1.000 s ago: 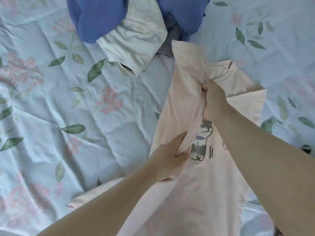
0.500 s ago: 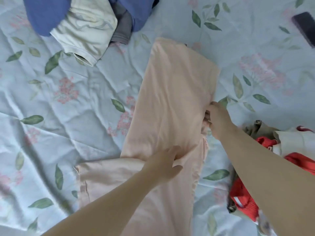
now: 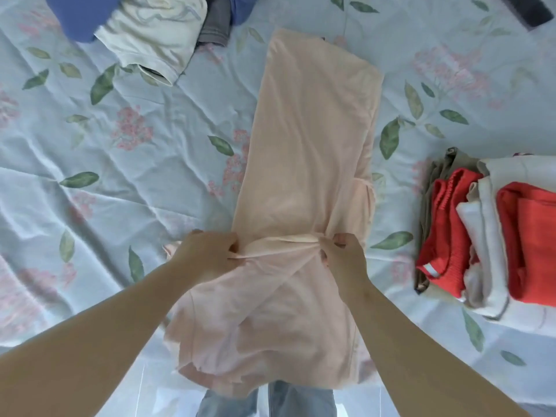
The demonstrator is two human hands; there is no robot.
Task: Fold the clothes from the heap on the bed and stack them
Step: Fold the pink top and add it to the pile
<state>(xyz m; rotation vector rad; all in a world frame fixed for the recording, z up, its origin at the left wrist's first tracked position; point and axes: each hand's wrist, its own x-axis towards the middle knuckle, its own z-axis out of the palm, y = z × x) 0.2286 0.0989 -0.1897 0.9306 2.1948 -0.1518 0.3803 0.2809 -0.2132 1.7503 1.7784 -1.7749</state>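
Observation:
A pale pink T-shirt [image 3: 313, 139] lies as a long narrow strip down the middle of the bed. My left hand [image 3: 207, 254] grips its left edge and my right hand [image 3: 343, 254] grips its right edge, both at the same height, bunching the cloth between them. The shirt's near end hangs over the bed's edge below my hands. The heap [image 3: 156, 34] of unfolded clothes, blue, cream and grey, sits at the top left. A stack of folded clothes [image 3: 493, 236], red, white and khaki, stands at the right.
The floral light-blue bedsheet [image 3: 114, 164] is wrinkled and covers the whole bed. A dark flat object [image 3: 526, 10] lies at the top right corner. My jeans-clad legs [image 3: 267, 398] show below the bed's edge.
Both hands moved toward me and now pinch the shirt's two edges at one level. The side flap at the lower left has been drawn in, and the view shifted slightly.

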